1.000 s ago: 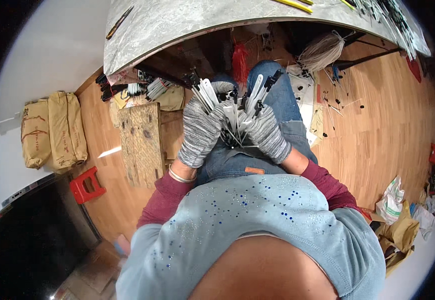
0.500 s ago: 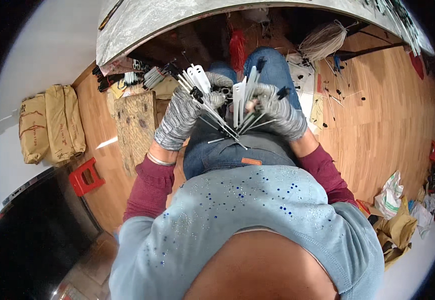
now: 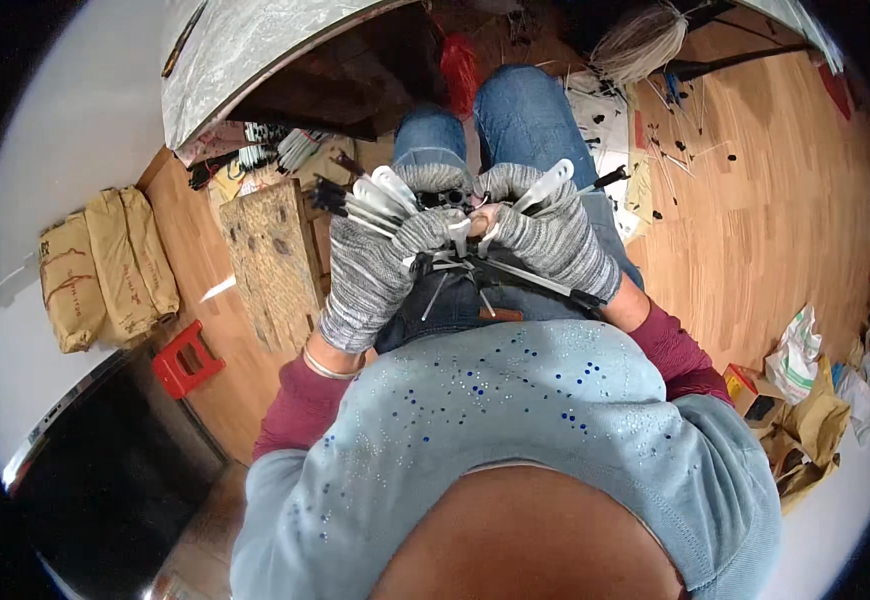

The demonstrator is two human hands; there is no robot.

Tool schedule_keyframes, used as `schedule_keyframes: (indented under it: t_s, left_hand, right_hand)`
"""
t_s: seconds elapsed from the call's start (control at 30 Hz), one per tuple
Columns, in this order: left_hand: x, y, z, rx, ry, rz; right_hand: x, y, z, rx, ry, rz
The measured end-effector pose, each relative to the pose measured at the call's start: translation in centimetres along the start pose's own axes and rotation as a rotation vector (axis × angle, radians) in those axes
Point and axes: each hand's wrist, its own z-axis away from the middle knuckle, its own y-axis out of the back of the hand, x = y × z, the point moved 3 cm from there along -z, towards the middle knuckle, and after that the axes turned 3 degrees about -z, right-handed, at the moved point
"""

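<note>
My left hand (image 3: 370, 270), in a grey knitted glove, is closed round a bundle of thin white plastic sticks with black ends (image 3: 373, 205). Close beside it, above my lap, my right hand (image 3: 567, 245) wears a similar glove with bare fingertips showing. It is closed on more such pieces, among them a flat white strip with holes (image 3: 552, 183). The fingers of both hands meet over a small black part (image 3: 445, 196), partly hidden by them. Further sticks (image 3: 530, 275) fan out below the fingers toward my waist.
A grey-topped table (image 3: 265, 60) curves across the far side. Left of my knees lies a worn wooden board (image 3: 273, 255), with a red stool (image 3: 188, 358) and brown sacks (image 3: 110, 265) beyond. Small black bits and sticks (image 3: 675, 160) litter the floor to the right, near a pale strand bundle (image 3: 640, 45).
My hands have come together, and the held sticks now spread more sideways and lie lower. The view has shifted, showing less of the table.
</note>
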Motion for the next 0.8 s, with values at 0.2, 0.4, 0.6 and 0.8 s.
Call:
schedule_keyframes:
  t_s: [0.2, 0.4, 0.6, 0.8]
  left_hand:
    - [-0.8, 0.0, 1.0, -0.069, -0.166, -0.276]
    - [-0.4, 0.2, 0.7, -0.060, 0.113, 0.106]
    - [-0.2, -0.1, -0.3, -0.163, 0.129, 0.203]
    - [-0.1, -0.3, 0.0, -0.171, 0.249, 0.206]
  right_hand:
    - [-0.1, -0.8, 0.6, 0.118, -0.031, -0.090]
    - [-0.4, 0.0, 0.0, -0.057, -0.105, -0.074]
    - [-0.4, 0.7, -0.8, -0.136, -0.163, -0.180]
    - [-0.3, 1.1, -1.8, -0.312, -0.211, -0.122]
